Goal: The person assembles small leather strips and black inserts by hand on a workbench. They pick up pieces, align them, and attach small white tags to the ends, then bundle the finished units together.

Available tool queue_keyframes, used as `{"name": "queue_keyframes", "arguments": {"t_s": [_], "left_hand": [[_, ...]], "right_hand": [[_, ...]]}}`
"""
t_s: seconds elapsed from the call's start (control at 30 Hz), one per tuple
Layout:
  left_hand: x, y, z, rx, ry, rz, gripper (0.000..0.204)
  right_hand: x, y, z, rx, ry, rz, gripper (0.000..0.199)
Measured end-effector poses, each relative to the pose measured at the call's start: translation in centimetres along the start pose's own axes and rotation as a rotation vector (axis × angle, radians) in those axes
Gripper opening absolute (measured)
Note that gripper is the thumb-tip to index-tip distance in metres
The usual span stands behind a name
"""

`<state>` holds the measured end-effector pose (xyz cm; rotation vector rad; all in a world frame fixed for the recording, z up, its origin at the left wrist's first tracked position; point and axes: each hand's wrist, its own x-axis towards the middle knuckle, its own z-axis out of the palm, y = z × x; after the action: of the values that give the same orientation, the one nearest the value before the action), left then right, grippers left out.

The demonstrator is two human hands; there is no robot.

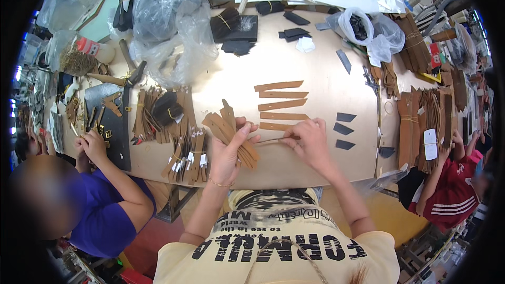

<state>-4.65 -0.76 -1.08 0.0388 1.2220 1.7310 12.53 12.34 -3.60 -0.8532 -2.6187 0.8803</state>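
A fanned bundle of tan leather-like strips [215, 123] is gripped in my left hand [227, 153], the thumb lying across it. My right hand [310, 144] pinches the end of one thin strip [269, 141], seen nearly edge-on, which reaches over from the left hand. Just beyond my hands, several tan strips [284, 94] lie in a column on the table, roughly parallel and spaced apart. The fingers of my right hand are close to the nearest strip. To the right, small dark pieces [344, 117] form a short column.
Tied bundles of brown strips [150, 113] and tagged strips [197, 150] lie left on the table [315, 171]. Clear plastic bags [168, 26] stand at the far left; an open bag [357, 26] of dark pieces is far right. Co-workers [113, 205] sit at both sides.
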Motion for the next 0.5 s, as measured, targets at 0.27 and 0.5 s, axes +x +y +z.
{"name": "queue_keyframes", "arguments": {"t_s": [0.27, 0.5], "left_hand": [[-0.3, 1.1, -1.5, -0.241, -0.144, 0.121, 0.028], [1.1, -0.1, -2.3, -0.663, -0.253, -0.061, 0.038]], "right_hand": [[14.0, 4.4, -1.2, 0.223, 0.009, 0.080, 0.014], [13.3, 8.0, 0.8, -0.008, 0.137, 0.028, 0.018]]}}
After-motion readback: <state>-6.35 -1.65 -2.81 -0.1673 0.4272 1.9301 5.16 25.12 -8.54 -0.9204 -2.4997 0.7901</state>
